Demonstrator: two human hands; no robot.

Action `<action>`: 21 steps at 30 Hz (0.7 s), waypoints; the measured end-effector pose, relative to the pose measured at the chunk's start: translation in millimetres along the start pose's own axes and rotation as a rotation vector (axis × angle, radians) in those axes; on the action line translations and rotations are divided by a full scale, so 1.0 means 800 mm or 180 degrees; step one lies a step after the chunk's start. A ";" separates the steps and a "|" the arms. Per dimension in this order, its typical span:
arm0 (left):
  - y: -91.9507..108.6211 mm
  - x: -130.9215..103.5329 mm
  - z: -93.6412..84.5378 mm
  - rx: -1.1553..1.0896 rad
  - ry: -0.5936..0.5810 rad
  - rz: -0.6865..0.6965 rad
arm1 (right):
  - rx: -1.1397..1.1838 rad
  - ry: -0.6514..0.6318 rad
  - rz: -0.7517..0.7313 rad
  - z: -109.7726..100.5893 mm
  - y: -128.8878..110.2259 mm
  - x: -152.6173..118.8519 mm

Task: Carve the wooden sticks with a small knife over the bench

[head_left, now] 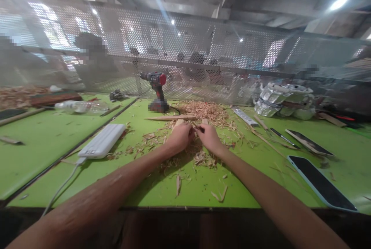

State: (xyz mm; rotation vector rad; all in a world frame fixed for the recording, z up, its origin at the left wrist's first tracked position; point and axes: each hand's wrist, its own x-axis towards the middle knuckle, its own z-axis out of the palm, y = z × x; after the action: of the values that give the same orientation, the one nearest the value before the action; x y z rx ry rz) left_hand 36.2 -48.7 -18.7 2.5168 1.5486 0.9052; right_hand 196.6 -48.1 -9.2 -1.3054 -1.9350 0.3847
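Thin wooden piece [196, 126]: slim, brownish, mostly hidden; between the two hands at the middle of the green table [232, 195], above loose wood shavings [206, 110].
Left hand [182, 136]: fingers curled inward to a near-closed pinch, seemingly on the near-left part of the piece; the exact contact is covered by the knuckles.
Right hand [209, 136]: fingers bent and closed down, thumb side toward the left hand, apparently nipping the same piece; little gap shows.
Weight, as judged: very light, a fingertip load with almost no pull on the wrists.
Stiffness, as judged: dry and firm along its length, but slender enough to snap or split along the grain if bent hard.
Surface, as judged: matt rather than slippery; splinters likely at raw edges, and wood dust could lessen the hold.
Best hold, as judged: thumb against fingertips on the flatter sides, one hand toward each end, light even pressure, clear of any sharp tip.
Pointed wooden stick [169, 118]: lying just beyond the left hand, tapered end to the left.
Cordless drill [157, 91]: upright on its battery, beyond the stick.
White power bank [102, 141]: flat, left of the hands, cable attached.
Phone [321, 183]: flat, dark screen up, well to the right.
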 end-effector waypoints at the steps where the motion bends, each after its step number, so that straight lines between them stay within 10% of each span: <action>1: 0.000 0.000 -0.001 -0.0028 -0.0007 -0.0003 | -0.0009 -0.0009 0.0005 0.000 0.001 0.000; 21: -0.011 0.003 0.008 -0.0284 0.0105 -0.0069 | 0.0492 0.0030 0.0031 0.005 0.018 0.001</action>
State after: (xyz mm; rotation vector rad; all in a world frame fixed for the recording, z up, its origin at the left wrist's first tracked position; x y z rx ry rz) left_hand 33.0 -40.4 -26.1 2.4317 1.5057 0.9945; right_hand 203.0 -40.3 -20.1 -1.2146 -1.8529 0.5212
